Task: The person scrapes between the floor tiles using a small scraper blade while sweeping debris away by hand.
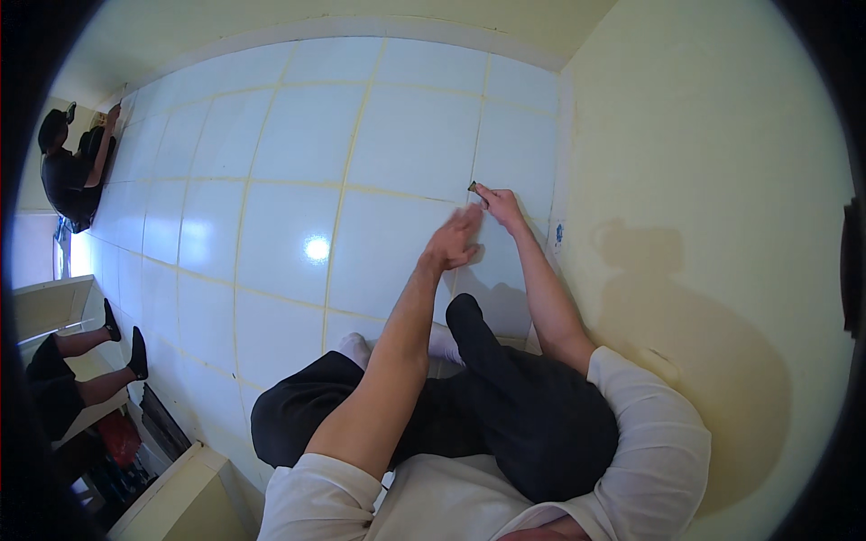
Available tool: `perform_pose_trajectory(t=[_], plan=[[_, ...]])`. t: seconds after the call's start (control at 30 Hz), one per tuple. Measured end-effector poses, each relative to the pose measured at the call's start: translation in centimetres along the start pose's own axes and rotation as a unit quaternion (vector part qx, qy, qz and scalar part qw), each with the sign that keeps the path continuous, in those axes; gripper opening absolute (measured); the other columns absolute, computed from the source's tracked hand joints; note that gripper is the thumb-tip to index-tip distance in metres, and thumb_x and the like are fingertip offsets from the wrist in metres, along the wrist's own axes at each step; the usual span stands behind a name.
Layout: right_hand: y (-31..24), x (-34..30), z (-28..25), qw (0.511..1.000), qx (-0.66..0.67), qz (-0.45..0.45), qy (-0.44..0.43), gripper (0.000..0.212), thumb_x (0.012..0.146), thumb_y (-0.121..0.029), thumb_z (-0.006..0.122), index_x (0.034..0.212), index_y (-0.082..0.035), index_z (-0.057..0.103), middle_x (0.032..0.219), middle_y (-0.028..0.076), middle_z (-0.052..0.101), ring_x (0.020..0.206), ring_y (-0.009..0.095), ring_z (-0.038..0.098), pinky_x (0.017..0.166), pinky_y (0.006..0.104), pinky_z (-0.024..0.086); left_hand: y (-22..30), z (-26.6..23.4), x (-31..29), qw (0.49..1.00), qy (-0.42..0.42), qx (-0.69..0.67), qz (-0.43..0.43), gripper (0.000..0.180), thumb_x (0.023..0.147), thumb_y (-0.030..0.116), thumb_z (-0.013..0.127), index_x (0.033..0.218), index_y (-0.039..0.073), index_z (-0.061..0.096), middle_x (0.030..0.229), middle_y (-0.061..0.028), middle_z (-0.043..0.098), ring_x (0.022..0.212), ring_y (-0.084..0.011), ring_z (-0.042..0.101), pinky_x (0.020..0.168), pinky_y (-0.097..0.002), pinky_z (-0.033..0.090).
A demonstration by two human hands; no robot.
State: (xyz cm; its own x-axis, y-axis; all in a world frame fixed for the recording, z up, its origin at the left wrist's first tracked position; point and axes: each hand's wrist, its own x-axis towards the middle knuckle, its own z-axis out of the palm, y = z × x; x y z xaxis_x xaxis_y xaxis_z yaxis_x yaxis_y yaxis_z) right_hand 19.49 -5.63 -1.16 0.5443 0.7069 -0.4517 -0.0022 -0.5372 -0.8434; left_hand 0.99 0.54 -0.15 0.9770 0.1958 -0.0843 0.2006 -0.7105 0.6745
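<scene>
My right hand (pixel 498 204) is closed on a small flat scraper-like piece (pixel 473 187), dark with a yellowish tint. Most of that piece is hidden by my fingers, so its exact kind cannot be made out. Its tip is at a grout line between pale glossy tiles (pixel 415 135). Just to the near left, my left hand (pixel 456 240) hovers low over or rests on the tiles, its fingers stretched and slightly blurred. It holds nothing that I can see.
A plain cream wall (pixel 704 135) rises close on my right. My folded legs (pixel 532 424) lie below my hands. At far left a person in dark clothes (pixel 70 176) crouches by the wall; nearer, another person's legs (pixel 95 388) show beside a cream cabinet-like block (pixel 176 496).
</scene>
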Motion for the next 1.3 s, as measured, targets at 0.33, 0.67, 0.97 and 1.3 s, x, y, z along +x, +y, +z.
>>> perform_pose_trajectory(t=[0.33, 0.67, 0.97, 1.3], plan=[[-0.3, -0.6, -0.6, 0.997, 0.060, 0.049, 0.011, 0.053, 0.091, -0.052, 0.066, 0.061, -0.009, 0.061, 0.053, -0.005, 0.044, 0.046, 0.007, 0.036, 0.044, 0.0271, 0.026, 0.8, 1.8, -2.5, 0.905, 0.208, 0.161, -0.334, 0.075, 0.095, 0.033, 0.047, 0.154, -0.005, 0.020, 0.162, -0.0211, 0.019, 0.152, -0.0328, 0.014, 0.123, -0.0489, 0.008], [1.0, 0.2, -0.7, 0.999, 0.041, 0.023, 0.020, 0.060, 0.091, -0.056, 0.064, 0.057, -0.008, 0.058, 0.052, -0.004, 0.042, 0.050, 0.008, 0.038, 0.048, 0.0279, 0.029, -0.7, 0.8, -4.3, 0.913, 0.238, 0.163, -0.290, 0.073, 0.095, 0.032, 0.048, 0.154, -0.002, 0.021, 0.163, -0.0184, 0.016, 0.152, -0.0356, 0.011, 0.123, -0.0505, 0.008], [0.0, -0.4, 0.2, 0.998, 0.056, 0.022, 0.022, 0.058, 0.091, -0.054, 0.064, 0.058, -0.008, 0.059, 0.053, -0.004, 0.044, 0.051, 0.008, 0.040, 0.049, 0.0278, 0.030, 0.9, 0.6, -0.2, 0.996, 0.024, 0.091, 0.006, 0.071, 0.087, 0.017, 0.054, 0.151, 0.000, 0.030, 0.155, -0.0169, 0.034, 0.147, -0.0319, 0.027, 0.122, -0.0485, 0.017], [-0.1, -0.4, -1.2, 0.998, 0.048, 0.042, 0.016, 0.057, 0.092, -0.053, 0.064, 0.058, -0.008, 0.059, 0.052, -0.005, 0.044, 0.049, 0.007, 0.038, 0.047, 0.0273, 0.028, -1.3, -0.5, -1.1, 0.988, 0.039, 0.136, 0.053, 0.065, 0.089, 0.012, 0.049, 0.149, -0.007, 0.030, 0.159, -0.0217, 0.027, 0.148, -0.0315, 0.025, 0.122, -0.0434, 0.022]])
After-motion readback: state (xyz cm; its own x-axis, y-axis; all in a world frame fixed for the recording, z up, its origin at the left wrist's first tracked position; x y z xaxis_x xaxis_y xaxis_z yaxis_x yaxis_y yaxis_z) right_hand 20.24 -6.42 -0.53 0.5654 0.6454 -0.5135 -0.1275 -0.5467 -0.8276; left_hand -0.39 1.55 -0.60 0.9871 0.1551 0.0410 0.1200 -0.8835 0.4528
